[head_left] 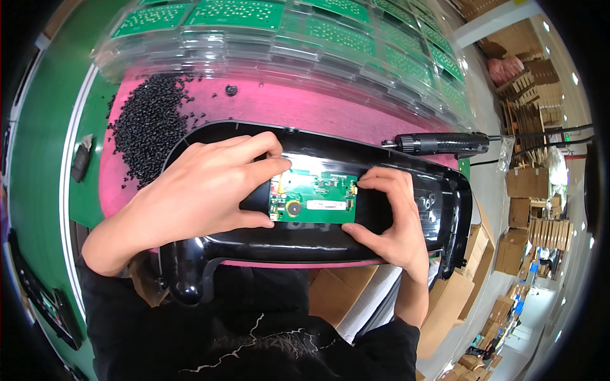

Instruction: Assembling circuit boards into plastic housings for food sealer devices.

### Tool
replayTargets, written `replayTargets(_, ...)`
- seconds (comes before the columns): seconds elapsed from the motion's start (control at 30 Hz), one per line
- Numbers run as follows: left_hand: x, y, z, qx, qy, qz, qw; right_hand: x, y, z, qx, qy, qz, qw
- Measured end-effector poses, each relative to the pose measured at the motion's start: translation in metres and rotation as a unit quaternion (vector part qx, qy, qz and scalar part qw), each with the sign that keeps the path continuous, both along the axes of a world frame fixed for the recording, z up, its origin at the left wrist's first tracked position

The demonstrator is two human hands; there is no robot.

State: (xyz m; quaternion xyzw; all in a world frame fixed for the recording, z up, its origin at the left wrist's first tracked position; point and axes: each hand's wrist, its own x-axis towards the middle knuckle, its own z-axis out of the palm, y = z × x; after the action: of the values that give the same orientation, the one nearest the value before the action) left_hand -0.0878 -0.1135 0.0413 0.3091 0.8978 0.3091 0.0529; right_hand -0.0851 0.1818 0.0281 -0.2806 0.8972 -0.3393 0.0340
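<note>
Trayed circuit boards (235,14), a corded screwdriver (441,143) and, small in the distance, what look like cartons (528,183) show a factory workshop.

Grey floor (478,75) at right, cardboard boxes (528,183) beyond it, small white lights (575,79) at far right.

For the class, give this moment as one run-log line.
Left hand: holds left end of green circuit board; Right hand: holds its right end; Board: over black plastic housing; Nearby: electric screwdriver, pile of small black parts

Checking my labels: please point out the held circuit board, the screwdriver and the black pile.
Held circuit board (313,193): head view, face centre.
Screwdriver (438,144): head view, handle.
Black pile (147,130): head view, middle.
</note>
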Motion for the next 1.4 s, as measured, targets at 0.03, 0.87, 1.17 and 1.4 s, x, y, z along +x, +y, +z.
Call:
replayTargets(0.03, -0.001, 0.0, -0.001, 0.002, 0.007, -0.009, 1.0, 0.001, 0.0, 0.001, -0.002, 0.003, -0.001, 1.0)
replayTargets(0.87, -0.02, -0.063, 0.001, -0.049, 0.229, 0.209, 0.949, -0.07, 0.138, 0.05, 0.003, -0.011, -0.306, 0.952)
replayTargets(1.17, -0.039, -0.065, -0.015, -0.128, 0.199, 0.232, 0.943, -0.088, 0.049, 0.034, -0.449, 0.193, -0.291, 0.823)
replayTargets(1.4, -0.044, -0.069, -0.028, -0.164, 0.234, 0.212, 0.935, -0.074, -0.004, 0.052, -0.586, -0.143, -0.187, 0.775)
